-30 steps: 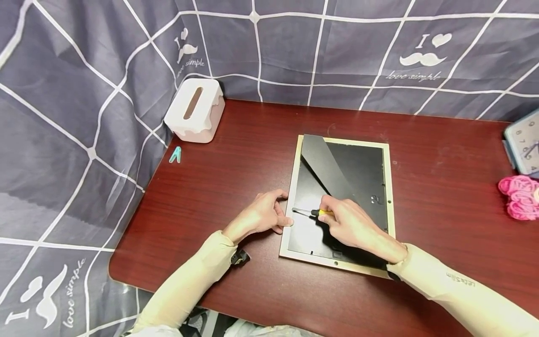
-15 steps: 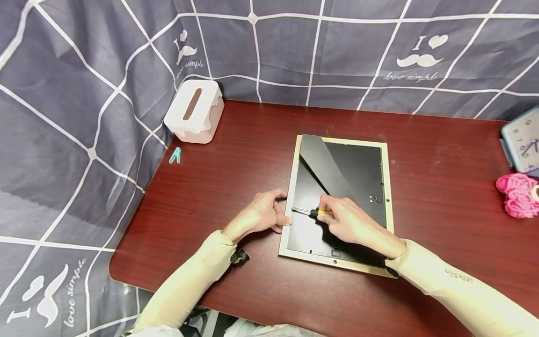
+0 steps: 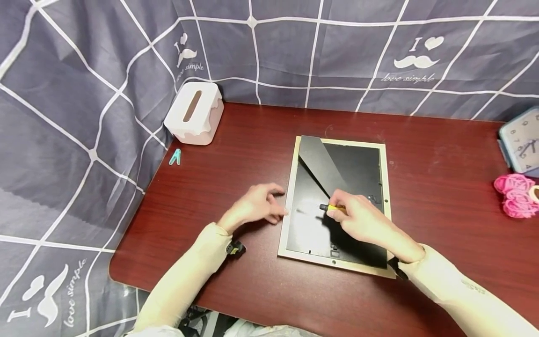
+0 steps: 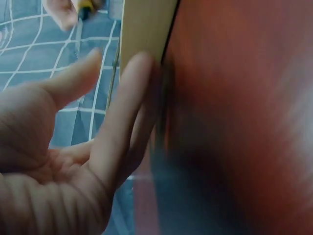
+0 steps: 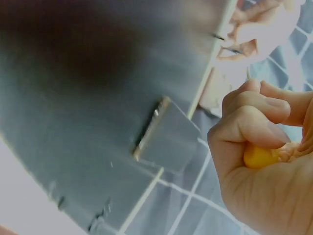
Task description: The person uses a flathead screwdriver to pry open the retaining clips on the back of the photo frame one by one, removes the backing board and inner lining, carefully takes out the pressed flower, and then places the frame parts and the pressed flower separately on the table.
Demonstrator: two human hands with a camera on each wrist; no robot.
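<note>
A picture frame [image 3: 358, 268] with a pale wooden rim lies face down, its black backing facing up. A dark grey stand leg [image 3: 322, 161] slants across the backing. My right hand [image 3: 364, 220] grips a screwdriver [image 3: 331, 208] by its yellow and black handle over the backing; the shaft is blurred, pointing left. In the right wrist view the curled fingers wrap the yellow handle end [image 5: 260, 155]. My left hand [image 3: 257, 206] is beside the frame's left edge, fingertips right at the rim. Its fingers extend loosely along the wooden edge [image 4: 146, 34] in the left wrist view.
A white and pink tissue box [image 3: 206, 126] stands at the table's back left, with a small teal clip [image 3: 175, 157] in front of it. At the right are a blue clock [image 3: 522, 145] and pink flowers [image 3: 518, 199]. A grey checked curtain [image 3: 286, 51] hangs behind the table.
My right hand has pulled the screwdriver back to the right, its tip away from the frame's left inner edge. My left hand has shifted slightly up and left, its thumb drawing back off the rim.
</note>
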